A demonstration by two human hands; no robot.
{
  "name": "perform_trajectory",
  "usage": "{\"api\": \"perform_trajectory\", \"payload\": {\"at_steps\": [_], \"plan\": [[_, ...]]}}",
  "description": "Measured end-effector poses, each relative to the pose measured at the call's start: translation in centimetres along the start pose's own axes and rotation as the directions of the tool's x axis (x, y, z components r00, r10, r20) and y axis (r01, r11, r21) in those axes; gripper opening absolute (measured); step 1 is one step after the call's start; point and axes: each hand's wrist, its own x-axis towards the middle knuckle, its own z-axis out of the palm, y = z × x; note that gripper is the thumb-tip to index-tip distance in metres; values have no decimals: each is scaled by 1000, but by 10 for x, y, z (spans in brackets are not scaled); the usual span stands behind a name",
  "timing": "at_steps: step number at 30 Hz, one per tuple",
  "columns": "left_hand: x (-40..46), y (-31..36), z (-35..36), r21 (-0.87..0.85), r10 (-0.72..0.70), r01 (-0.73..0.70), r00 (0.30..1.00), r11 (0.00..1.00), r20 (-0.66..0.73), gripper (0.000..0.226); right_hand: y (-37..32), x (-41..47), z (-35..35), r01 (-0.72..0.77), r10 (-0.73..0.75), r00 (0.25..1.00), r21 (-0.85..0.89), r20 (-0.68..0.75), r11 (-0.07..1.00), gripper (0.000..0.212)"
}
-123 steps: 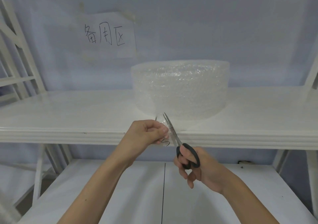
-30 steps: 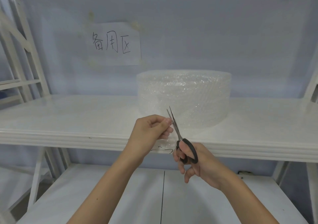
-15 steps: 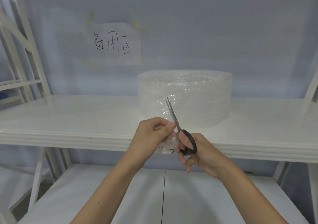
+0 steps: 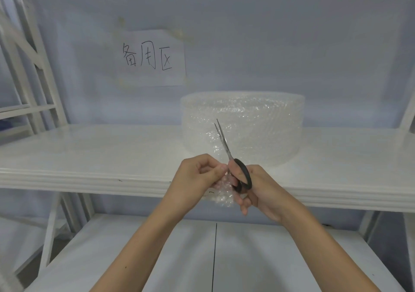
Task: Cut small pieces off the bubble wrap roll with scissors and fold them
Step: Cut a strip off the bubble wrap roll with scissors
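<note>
A wide roll of clear bubble wrap point(image 4: 258, 121) stands on the white shelf point(image 4: 89, 152) against the back wall. In front of the shelf edge, my left hand point(image 4: 197, 177) pinches a small piece of bubble wrap point(image 4: 223, 190) that hangs down between both hands. My right hand point(image 4: 260, 188) grips the black-handled scissors point(image 4: 240, 175), blades nearly together and pointing up in front of the roll. Its fingertips also touch the small piece. Whether the piece is still joined to the roll is hard to tell.
A paper sign with handwritten characters point(image 4: 152, 58) is taped to the wall above the shelf. A lower white shelf point(image 4: 179, 258) lies under my arms. White frame struts point(image 4: 33, 67) rise at the left and another upright at the right edge point(image 4: 408, 112).
My two hands have drawn together. The scissors have risen and their blades have nearly shut, and the small piece now hangs between my fingers below the handles.
</note>
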Motion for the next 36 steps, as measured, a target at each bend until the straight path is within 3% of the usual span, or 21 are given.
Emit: {"api": "perform_trajectory", "payload": {"at_steps": [22, 29, 33, 36], "plan": [[-13, -9, -8, -15, -58, 59, 996, 998, 62, 13, -22, 11, 8, 29, -41, 993, -115, -107, 993, 54], [0, 3, -45, -82, -19, 6, 988, 997, -155, 9, -31, -9, 13, 168, -183, 979, -153, -91, 974, 46], [13, 6, -64, -63, -9, -5, 976, 998, -216, 9, -31, -14, -3, 131, -186, 960, -253, -211, 959, 21], [19, 0, -69, -62, -14, 1, 976, 998, -218, 9, -31, -16, -25, 66, -155, 937, -276, -313, 959, 18]]}}
